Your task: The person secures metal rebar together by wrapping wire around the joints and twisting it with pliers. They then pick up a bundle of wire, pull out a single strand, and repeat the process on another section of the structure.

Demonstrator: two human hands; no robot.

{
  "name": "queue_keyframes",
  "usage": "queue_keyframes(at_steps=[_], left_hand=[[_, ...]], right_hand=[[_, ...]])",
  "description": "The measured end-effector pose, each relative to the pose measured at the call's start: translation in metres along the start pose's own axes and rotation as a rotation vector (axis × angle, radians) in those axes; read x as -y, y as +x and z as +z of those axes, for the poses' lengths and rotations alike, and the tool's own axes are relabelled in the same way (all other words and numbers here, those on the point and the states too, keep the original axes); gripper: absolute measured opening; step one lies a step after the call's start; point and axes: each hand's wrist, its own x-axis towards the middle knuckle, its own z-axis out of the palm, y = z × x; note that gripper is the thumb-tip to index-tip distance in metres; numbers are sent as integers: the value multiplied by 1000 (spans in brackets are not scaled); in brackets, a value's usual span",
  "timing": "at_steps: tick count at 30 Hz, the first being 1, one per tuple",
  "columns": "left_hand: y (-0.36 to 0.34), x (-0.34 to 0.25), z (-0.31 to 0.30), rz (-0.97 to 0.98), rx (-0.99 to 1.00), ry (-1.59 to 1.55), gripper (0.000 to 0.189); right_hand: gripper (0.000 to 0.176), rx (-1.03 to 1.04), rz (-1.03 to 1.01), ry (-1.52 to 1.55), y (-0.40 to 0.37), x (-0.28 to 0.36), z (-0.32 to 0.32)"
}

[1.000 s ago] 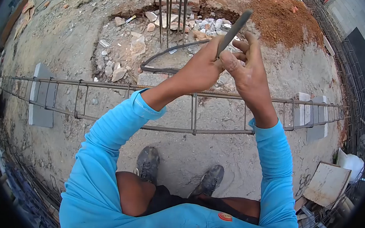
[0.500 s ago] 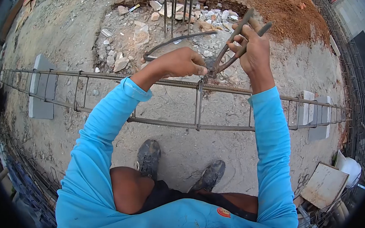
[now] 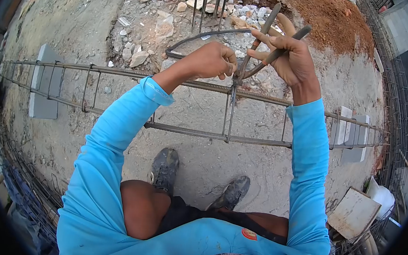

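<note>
A long rebar cage (image 3: 184, 131) with stirrups runs from left to right in front of me. In my right hand (image 3: 292, 60) are pincers (image 3: 265, 33) with long handles spread apart; their jaws rest at the upper bar, by a stirrup corner. My left hand (image 3: 214, 60) is closed just left of the jaws, above the same bar. What its fingers pinch is too small to make out. A bent dark loop (image 3: 192, 40) lies on the rubble beyond my left hand.
Grey blocks stand under the cage at the left (image 3: 46, 84) and right (image 3: 357, 138). Upright rebars (image 3: 205, 4) rise from rubble ahead. Reddish soil (image 3: 339, 27) is heaped at upper right. A board (image 3: 354, 213) and white sack (image 3: 381, 197) lie at lower right.
The pincer handles have spread wider and the fingers of my right hand have stretched out. Both hands have shifted slightly to the right in view. The camera view has tilted a little.
</note>
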Motion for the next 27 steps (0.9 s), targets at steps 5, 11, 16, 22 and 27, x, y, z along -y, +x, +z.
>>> queue_keyframes(at_steps=[5,11,16,22,27], left_hand=[[3,4,5,6,-10,-37,14],[8,11,15,255,-42,280,14],[15,13,21,91,-52,96,11],[15,16,20,41,-22,-77,10],[12,13,18,107,-13,37,8]], right_hand=[[89,-46,40,-16,-4,-2,7],[82,-153,56,-88,-2,-1,9],[73,-267,77,-142,9,-7,-4],[67,-224,91,-58,5,-2,-6],[72,-111,37,74,6,-10,-24]])
